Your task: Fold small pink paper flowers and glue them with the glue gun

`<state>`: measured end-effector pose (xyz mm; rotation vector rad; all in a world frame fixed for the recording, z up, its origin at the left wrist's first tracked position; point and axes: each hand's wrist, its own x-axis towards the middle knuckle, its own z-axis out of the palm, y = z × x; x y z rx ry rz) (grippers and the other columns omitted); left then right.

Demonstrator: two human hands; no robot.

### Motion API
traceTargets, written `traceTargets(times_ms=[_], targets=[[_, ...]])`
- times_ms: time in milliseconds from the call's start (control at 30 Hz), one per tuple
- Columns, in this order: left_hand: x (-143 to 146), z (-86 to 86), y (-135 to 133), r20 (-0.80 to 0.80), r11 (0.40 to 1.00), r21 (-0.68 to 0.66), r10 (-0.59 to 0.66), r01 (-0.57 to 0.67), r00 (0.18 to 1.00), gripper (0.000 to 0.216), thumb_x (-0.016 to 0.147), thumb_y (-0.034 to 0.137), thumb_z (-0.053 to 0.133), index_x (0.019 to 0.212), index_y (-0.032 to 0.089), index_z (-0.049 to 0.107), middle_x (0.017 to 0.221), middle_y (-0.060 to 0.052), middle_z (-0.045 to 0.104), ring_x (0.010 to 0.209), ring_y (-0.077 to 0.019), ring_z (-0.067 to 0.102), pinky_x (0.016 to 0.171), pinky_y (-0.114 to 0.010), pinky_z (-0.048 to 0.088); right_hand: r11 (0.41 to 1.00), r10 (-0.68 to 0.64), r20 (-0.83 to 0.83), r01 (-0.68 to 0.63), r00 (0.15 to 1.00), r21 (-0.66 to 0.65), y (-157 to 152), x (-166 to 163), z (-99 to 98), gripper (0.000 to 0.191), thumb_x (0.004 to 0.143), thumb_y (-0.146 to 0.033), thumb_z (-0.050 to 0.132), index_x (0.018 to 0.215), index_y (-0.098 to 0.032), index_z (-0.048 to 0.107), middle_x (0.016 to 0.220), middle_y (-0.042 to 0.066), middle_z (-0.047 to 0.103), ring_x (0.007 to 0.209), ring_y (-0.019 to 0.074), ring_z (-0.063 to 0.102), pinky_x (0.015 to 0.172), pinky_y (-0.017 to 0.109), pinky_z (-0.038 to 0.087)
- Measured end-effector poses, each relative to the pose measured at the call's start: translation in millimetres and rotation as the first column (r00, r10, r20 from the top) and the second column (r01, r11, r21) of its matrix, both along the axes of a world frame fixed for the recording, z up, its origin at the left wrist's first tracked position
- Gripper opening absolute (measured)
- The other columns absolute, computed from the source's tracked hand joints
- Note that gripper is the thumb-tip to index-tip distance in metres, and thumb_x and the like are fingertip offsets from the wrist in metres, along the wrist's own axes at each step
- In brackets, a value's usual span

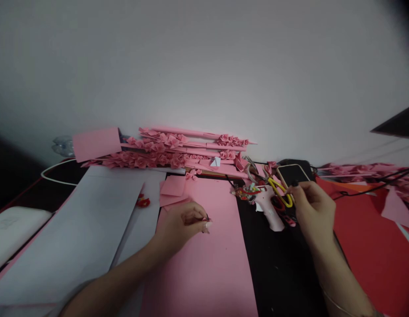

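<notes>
Above the large pink sheet of paper (211,264), my left hand (182,222) pinches something small and reddish between thumb and fingertips, too small to name. My right hand (311,207) is closed on one yellow handle of a pair of scissors (274,187), whose metal blades point up and left. Just below the scissors lies a pale pink glue gun (269,210) on the black surface. Small square pink papers (173,186) lie beyond my left hand, and a red folded piece (143,201) rests to its left.
Pink paper flowers on rolled stems (164,154) are piled along the wall. White sheets (82,220) cover the left side. On the right are a phone (295,174), red paper (366,233) and a black cable (372,190). A plastic bottle (63,146) lies at the far left.
</notes>
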<state>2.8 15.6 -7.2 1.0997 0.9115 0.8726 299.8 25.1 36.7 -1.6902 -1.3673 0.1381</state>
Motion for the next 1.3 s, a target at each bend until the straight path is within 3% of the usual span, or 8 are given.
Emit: traceTargets(times_ms=[167,300,400,533,700,967,1167,1300], targets=[[-0.5,1.6,-0.6,-0.012,1.000,0.002,-0.003,0.003,1.000,0.012,0.068,0.016,0.072,0.070,0.015,0.061,0.065,0.000,0.065,0.062,-0.0127,0.063,0.063,-0.026,0.051,0.954,-0.089,0.468,0.210,0.879,-0.214,0.8,2.3,4.7,0.019,0.084,-0.037,0.054,0.086,-0.021,0.065,0.057,0.002,0.057,0.048,0.0182,0.050,0.047,0.027,0.029],[-0.1,1.4,-0.2,-0.005,1.000,-0.010,0.003,-0.003,1.000,0.012,0.068,0.017,0.073,0.070,0.015,0.061,0.065,0.000,0.065,0.062,-0.0129,0.063,0.063,-0.026,0.051,0.866,-0.054,0.605,0.339,0.795,-0.368,1.0,8.2,10.2,0.029,0.084,-0.046,0.052,0.084,-0.023,0.069,0.058,0.005,0.060,0.046,0.0196,0.047,0.044,0.026,0.022],[-0.1,1.4,0.5,-0.007,1.000,-0.005,0.003,-0.003,1.000,0.012,0.068,0.016,0.073,0.070,0.015,0.061,0.064,0.001,0.064,0.061,-0.0124,0.063,0.062,-0.025,0.050,0.853,-0.006,0.499,0.264,0.867,-0.450,-1.8,15.4,11.3,0.042,0.082,-0.054,0.050,0.060,-0.022,0.065,0.048,0.004,0.052,0.044,0.0188,0.044,0.043,0.027,0.022],[-0.4,0.7,0.5,0.005,1.000,0.001,0.005,-0.005,1.000,0.013,0.067,0.016,0.073,0.070,0.015,0.060,0.064,0.001,0.064,0.061,-0.0120,0.062,0.062,-0.025,0.049,0.950,0.055,-0.057,-0.070,0.997,-0.303,-2.9,18.6,8.9,0.042,0.082,-0.046,0.054,0.049,-0.020,0.051,0.045,-0.002,0.043,0.044,0.0129,0.042,0.043,0.025,0.027],[-0.2,-2.1,0.7,-0.005,1.000,0.005,0.004,-0.004,1.000,0.012,0.068,0.017,0.073,0.071,0.015,0.061,0.064,0.001,0.065,0.061,-0.0122,0.063,0.062,-0.024,0.049,0.973,0.225,-0.650,-0.209,0.726,0.102,2.4,7.2,10.9,0.013,0.073,-0.032,0.066,0.079,-0.021,0.070,0.082,0.003,0.069,0.071,0.0180,0.065,0.064,0.029,0.052],[-0.3,-5.6,1.7,-0.002,1.000,0.008,0.014,-0.014,1.000,0.013,0.067,0.016,0.073,0.070,0.014,0.061,0.064,0.001,0.065,0.061,-0.0125,0.064,0.061,-0.024,0.049,0.949,0.300,-0.457,-0.312,0.837,0.053,16.6,-7.5,26.7,0.028,0.072,-0.016,0.069,0.099,-0.024,0.068,0.104,0.004,0.072,0.098,0.0209,0.068,0.094,0.036,0.052],[0.0,-6.4,2.6,-0.024,0.999,0.014,0.029,-0.029,0.999,0.013,0.067,0.015,0.073,0.071,0.014,0.061,0.063,0.001,0.065,0.060,-0.0132,0.065,0.061,-0.024,0.049,0.959,0.276,-0.391,-0.280,0.878,0.048,39.2,-25.4,50.9,0.018,0.064,-0.020,0.079,0.080,-0.020,0.071,0.075,0.004,0.072,0.068,0.0187,0.069,0.064,0.031,0.059],[0.4,-5.6,2.7,0.004,0.999,0.002,0.033,-0.033,0.999,0.013,0.066,0.013,0.073,0.069,0.014,0.061,0.062,0.002,0.065,0.058,-0.0124,0.065,0.059,-0.023,0.049,0.952,0.306,-0.288,-0.295,0.907,0.081,51.8,-41.5,66.9,0.008,0.068,-0.021,0.075,0.075,-0.018,0.072,0.063,0.003,0.067,0.048,0.0130,0.058,0.041,0.024,0.046]])
